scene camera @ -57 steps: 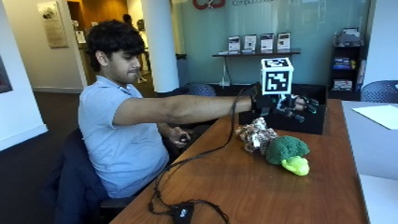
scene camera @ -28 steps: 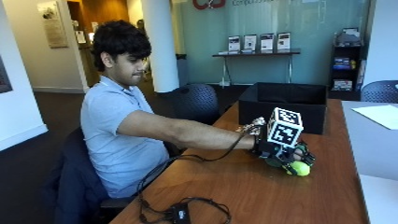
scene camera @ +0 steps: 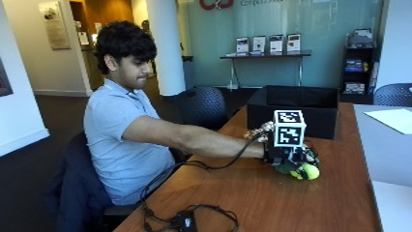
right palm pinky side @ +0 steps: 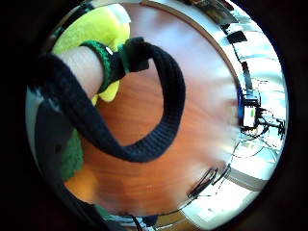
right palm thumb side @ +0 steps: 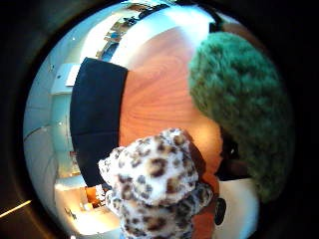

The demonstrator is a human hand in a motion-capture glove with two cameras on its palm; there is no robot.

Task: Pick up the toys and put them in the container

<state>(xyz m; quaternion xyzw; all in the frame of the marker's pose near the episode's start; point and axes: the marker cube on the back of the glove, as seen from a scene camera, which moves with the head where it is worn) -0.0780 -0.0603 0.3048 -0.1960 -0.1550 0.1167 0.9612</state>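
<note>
A green plush toy with a yellow end (scene camera: 308,171) lies on the wooden table (scene camera: 257,203). My gloved right hand (scene camera: 283,155) sits on top of it, fingers curled over it. The little finger side palm view has a finger (right palm pinky side: 82,65) lying against the toy's yellow part (right palm pinky side: 98,31), with green plush (right palm pinky side: 72,154) beside it. Green plush (right palm thumb side: 241,99) also fills one side of the thumb side view. A leopard-spotted plush toy (scene camera: 258,132) stands just behind my wrist, between the hand and the black container (scene camera: 293,118). That leopard toy (right palm thumb side: 157,186) and the container (right palm thumb side: 97,124) show in the thumb side view too.
The open-topped black container stands at the table's far end. A cable runs from my arm to a small black box (scene camera: 186,223) near the front edge. A white sheet (scene camera: 392,119) lies on the table to the right. A dark chair (scene camera: 203,105) stands behind the table.
My hand has come from over the container down onto the green plush toy and now stays on it. The leopard toy has not moved.
</note>
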